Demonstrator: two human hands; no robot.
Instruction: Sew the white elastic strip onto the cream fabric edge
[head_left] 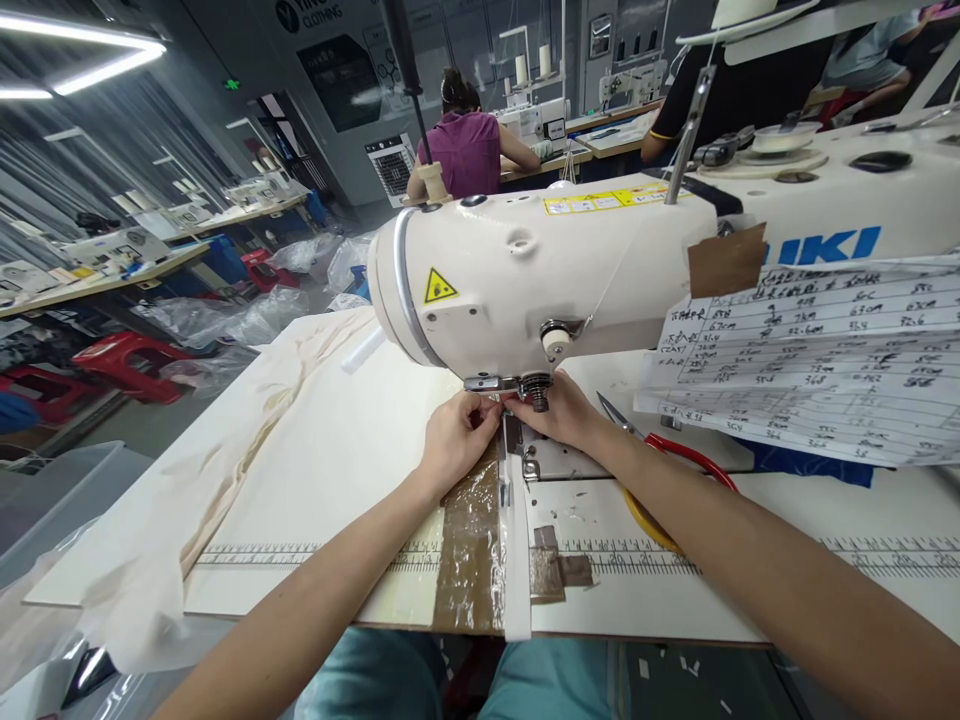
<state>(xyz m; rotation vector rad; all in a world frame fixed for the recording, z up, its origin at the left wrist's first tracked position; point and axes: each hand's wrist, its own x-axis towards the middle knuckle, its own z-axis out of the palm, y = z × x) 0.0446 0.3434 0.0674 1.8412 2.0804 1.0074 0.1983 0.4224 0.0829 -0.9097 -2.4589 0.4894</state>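
My left hand (459, 438) is closed in a pinch at the needle area, under the head of the white sewing machine (480, 285). From the other side my right hand (561, 412) reaches in, thumb and fingers drawn together close to the left fingertips. The machine head partly covers it. Whatever lies between the fingertips is too small to make out. Just below the hands, a white fabric strip (516, 570) runs through a metal guide to the front edge of the table. Red- and yellow-handled scissors (686, 452) lie beside and partly beneath my right forearm.
Pale, thin fabric (247, 455) drapes over the left side of the table (330, 470). Brown tape (469, 550) and a printed ruler (630, 553) mark its front. Handwritten sheets (810, 360) hang from the machine arm. Ahead, a person in a purple top (461, 152) sits working.
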